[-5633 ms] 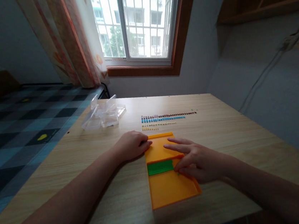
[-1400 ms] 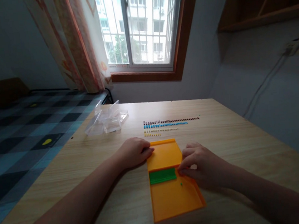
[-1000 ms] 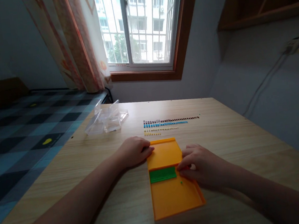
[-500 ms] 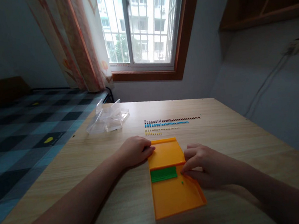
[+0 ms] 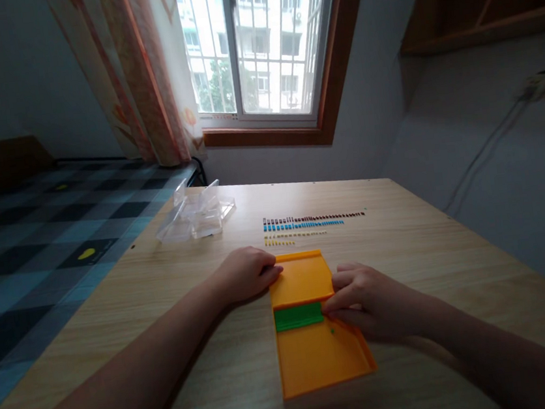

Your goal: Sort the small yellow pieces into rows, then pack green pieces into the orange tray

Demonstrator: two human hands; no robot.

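Observation:
An orange plastic tray (image 5: 320,363) with a raised divider lies in front of me. My left hand (image 5: 248,274) is closed at its upper left corner, thumb and fingers on the rim. Against the divider sits a block of green pieces (image 5: 298,317), packed side by side. My right hand (image 5: 362,298) reaches over the tray's right edge. Its thumb and forefinger are pinched at the right end of the green block, and whatever is between them is too small to make out. Just below those fingertips a tiny loose green piece (image 5: 332,331) lies on the tray floor.
Beyond the tray, several rows of tiny pieces run across the wooden table: dark ones (image 5: 313,218), blue ones (image 5: 304,226), and pale and yellow ones (image 5: 279,244). Clear plastic boxes (image 5: 198,216) with raised lids stand at the far left. A bed (image 5: 58,222) adjoins the table's left side.
My right hand has moved slightly left, bringing its pinched fingertips up to the right end of the green block. My left hand stays at the tray corner.

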